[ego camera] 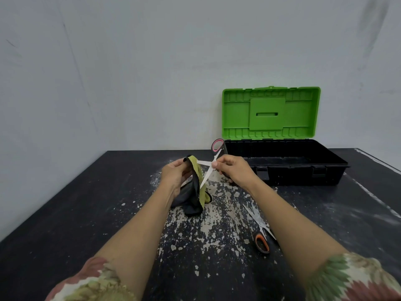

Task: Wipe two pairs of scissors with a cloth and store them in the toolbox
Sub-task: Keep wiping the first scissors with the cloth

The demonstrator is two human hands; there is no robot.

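My right hand (233,169) holds a pair of scissors with pink-and-black handles (209,165), blades spread apart, above the table's middle. My left hand (174,173) grips a yellow-green and black cloth (196,192), pinching its top end around the tip of one blade; the rest of the cloth hangs down to the table. A second pair of scissors with orange-and-black handles (259,224) lies on the table under my right forearm, blades spread. The toolbox (288,177), black with its green lid (270,112) raised, stands at the back right, just behind my right hand.
The black table (86,213) is worn, with pale flaking patches in the middle. A grey wall stands right behind the table and the toolbox. The table's left edge runs diagonally toward me.
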